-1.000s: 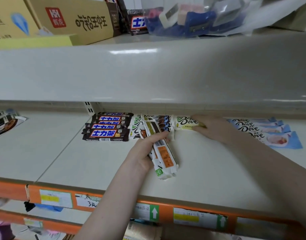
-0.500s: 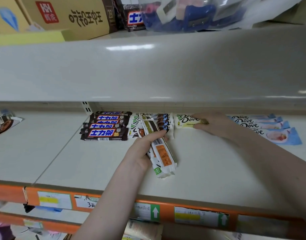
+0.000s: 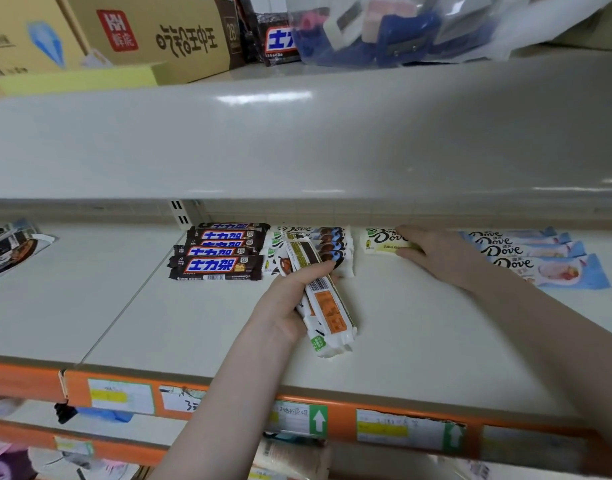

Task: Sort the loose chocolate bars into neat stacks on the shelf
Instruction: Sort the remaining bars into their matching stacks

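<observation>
My left hand [image 3: 283, 306] grips a bundle of white Dove bars [image 3: 330, 308], back side up with an orange label, lying at an angle on the shelf [image 3: 418, 334]. The bundle's far end overlaps a stack of white-and-brown Dove bars [image 3: 332, 237]. At the back of the shelf, my right hand [image 3: 439, 254] pinches a green-and-white Dove bar [image 3: 379, 239] between fingers and thumb. A stack of dark Snickers bars [image 3: 221, 252] lies to the left. Blue Dove bars [image 3: 543, 261] fan out loosely behind my right wrist.
The upper shelf [image 3: 297, 140] hangs low over the bars and carries cardboard boxes [image 3: 152, 32] and a plastic bag [image 3: 401, 26]. More Dove packs [image 3: 10, 247] lie at the far left. An orange price rail [image 3: 228, 396] edges the shelf front.
Both hands keep their holds. The green-and-white bar now sits a little apart from the white-and-brown stack.
</observation>
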Demonstrator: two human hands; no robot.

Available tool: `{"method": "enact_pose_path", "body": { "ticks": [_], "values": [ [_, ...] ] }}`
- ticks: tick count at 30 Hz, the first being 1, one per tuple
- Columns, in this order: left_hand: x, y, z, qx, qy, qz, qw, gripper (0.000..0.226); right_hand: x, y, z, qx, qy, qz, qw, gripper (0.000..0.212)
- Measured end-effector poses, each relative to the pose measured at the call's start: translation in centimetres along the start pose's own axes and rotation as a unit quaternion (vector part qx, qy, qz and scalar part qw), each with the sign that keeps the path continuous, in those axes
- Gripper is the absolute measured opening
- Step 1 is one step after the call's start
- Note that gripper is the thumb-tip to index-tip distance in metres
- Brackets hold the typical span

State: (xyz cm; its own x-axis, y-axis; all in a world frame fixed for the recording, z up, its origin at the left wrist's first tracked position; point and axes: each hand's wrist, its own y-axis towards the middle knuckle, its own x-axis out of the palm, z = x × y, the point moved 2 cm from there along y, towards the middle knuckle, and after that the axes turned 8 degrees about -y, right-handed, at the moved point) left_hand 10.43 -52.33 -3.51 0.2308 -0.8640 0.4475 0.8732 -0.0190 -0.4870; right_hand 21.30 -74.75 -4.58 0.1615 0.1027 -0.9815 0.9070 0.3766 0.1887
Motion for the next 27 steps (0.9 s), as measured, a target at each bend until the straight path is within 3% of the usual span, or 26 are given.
{"method": "enact_pose_path", "body": {
  "ticks": [6,11,19,25,27],
  "values": [
    [0.5,-0.2,0.0,-0.009,-0.017,-0.023,1.000,0.010,-0.6,-0.2,-0.7,-0.037,-0.020,0.025,0.999,0.043],
    [0.7,-0.2,-0.1,0.004,-0.136,-0.052,0.989,0.023,-1.2,-0.7,-1.1,-0.025,-0.013,0.075,0.997,0.037],
    [1.2,0.9,-0.7,0.010,-0.188,-0.076,0.979,0.037,-4.0,-5.4,-2.6,-0.016,0.067,0.108,0.992,0.033],
    [5.1,0.5,-2.7,-0.020,-0.161,-0.127,0.979,0.014,-5.2,-10.0,-2.9,0.006,0.177,0.061,0.982,0.038],
    [6.8,0.1,-3.5,-0.014,-0.160,-0.111,0.981,0.018,-5.5,-11.1,-2.3,0.016,0.252,0.043,0.967,0.035]
  ]
}}
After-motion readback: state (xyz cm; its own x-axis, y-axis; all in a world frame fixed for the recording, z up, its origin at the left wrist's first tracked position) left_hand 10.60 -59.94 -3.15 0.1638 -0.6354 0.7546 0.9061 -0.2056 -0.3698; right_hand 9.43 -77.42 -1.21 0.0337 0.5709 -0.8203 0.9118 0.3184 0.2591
